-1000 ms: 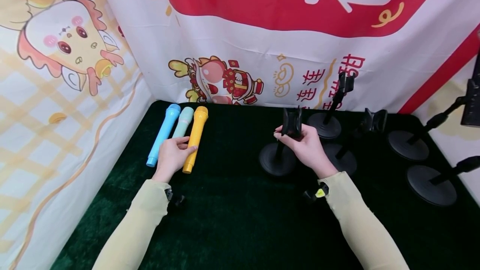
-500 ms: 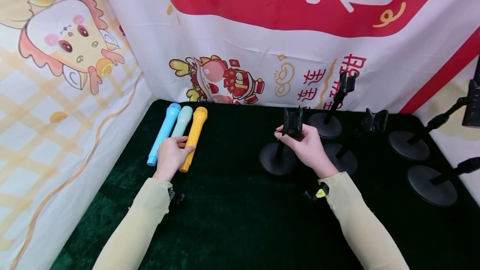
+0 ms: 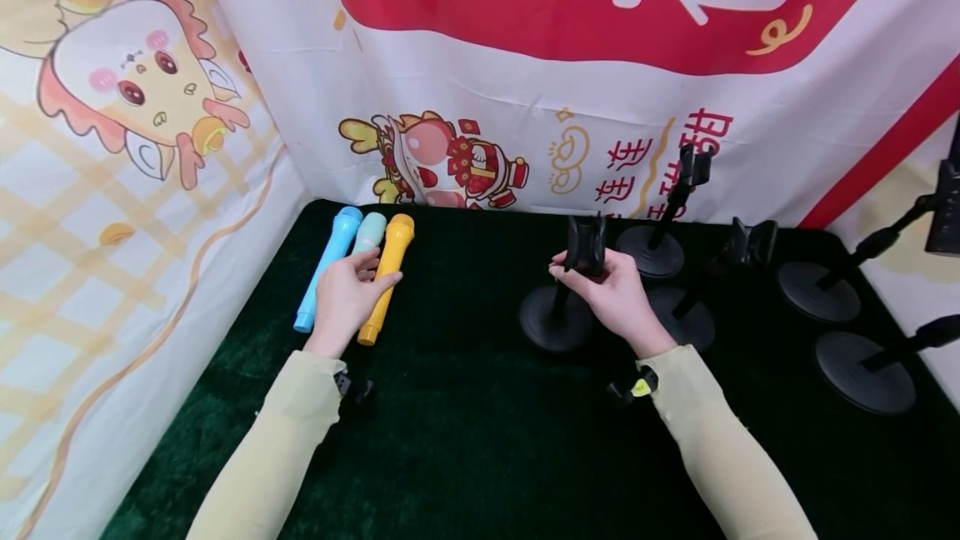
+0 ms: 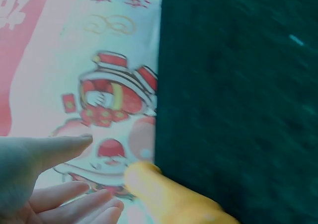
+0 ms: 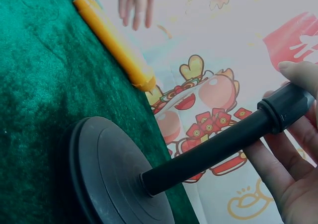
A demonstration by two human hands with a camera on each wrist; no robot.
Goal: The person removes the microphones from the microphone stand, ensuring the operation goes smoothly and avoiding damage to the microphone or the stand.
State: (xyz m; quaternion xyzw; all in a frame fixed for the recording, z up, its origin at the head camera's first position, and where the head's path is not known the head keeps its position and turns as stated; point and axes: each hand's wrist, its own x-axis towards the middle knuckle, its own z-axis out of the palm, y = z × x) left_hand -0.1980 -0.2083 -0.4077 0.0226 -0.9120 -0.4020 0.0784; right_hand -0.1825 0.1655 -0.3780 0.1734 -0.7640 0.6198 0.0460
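Observation:
A yellow microphone (image 3: 377, 307), a pale teal microphone (image 3: 370, 229) and a blue microphone (image 3: 327, 265) lie side by side at the table's left. Above the teal and yellow ones hovers my left hand (image 3: 347, 294), its fingers extended. The left wrist view has the thumb and fingers apart from the yellow microphone (image 4: 174, 199), and the right wrist view also leaves a gap there. My right hand (image 3: 621, 294) grips a black microphone stand (image 3: 542, 325) near its collar, below the clip. This stand's round base (image 5: 112, 174) appears tilted in the right wrist view.
Behind the right hand are a rear stand (image 3: 648, 255) and another stand (image 3: 752, 242), partly covered by that hand. Farther right are two more stands, one far (image 3: 813, 294) and one near (image 3: 855, 369). A printed cloth (image 3: 450, 65) hangs behind the dark green table (image 3: 480, 440).
The yellow microphone shifted slightly left under my left hand. Since then, that hand has let go, risen a little and spread its thumb. My right hand has kept its grip on the stand.

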